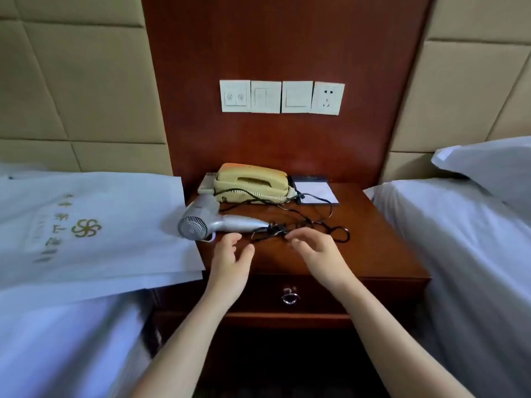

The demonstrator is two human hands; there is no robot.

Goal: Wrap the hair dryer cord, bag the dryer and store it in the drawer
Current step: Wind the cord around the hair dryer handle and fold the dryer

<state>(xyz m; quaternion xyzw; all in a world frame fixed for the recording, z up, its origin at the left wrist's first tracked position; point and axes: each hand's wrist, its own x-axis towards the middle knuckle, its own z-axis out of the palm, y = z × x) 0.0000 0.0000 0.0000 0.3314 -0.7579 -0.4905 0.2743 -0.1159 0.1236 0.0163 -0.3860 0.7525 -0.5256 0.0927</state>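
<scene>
Left hand [230,261] loose, empty, right hand [314,248] half-open, perhaps touching cord [316,225] (fingertips blurred)

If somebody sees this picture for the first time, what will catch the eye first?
The silver hair dryer lies on the wooden nightstand, at its left side, with the black cord loose to its right. The left hand and right hand hover open just before it. Behind stands a yellowed telephone.

A hotel room: two white-sheeted beds [459,239] flank a nightstand [373,254] with a telephone [253,182].
</scene>
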